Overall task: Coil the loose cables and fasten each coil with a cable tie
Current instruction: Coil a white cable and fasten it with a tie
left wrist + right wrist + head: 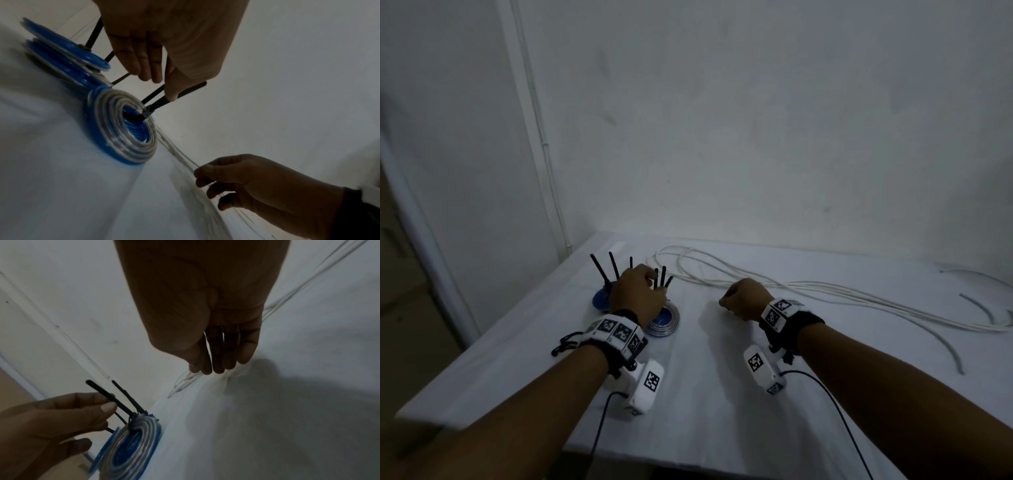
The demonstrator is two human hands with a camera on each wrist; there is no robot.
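A blue and clear coil [664, 322] [123, 134] [131, 447] lies on the white table, with black cable ties [662, 277] standing up from it. My left hand [640, 291] [164, 87] [98, 407] is above it, thumb and fingers pinching one cable tie tail [191, 91] [123, 405]. Two more tied blue coils [601, 299] [61, 53] sit just to its left. A long loose white cable [859, 298] [176, 151] [185, 382] snakes across the back. My right hand [736, 301] [205, 178] [213, 366] curls its fingers round several of its strands.
The table [705, 394] stands in a corner, with walls close behind and on the left. Short grey cable pieces [945, 346] [976, 305] lie at the far right. The table's left edge runs near the coils. Black wrist-camera leads hang off the front edge.
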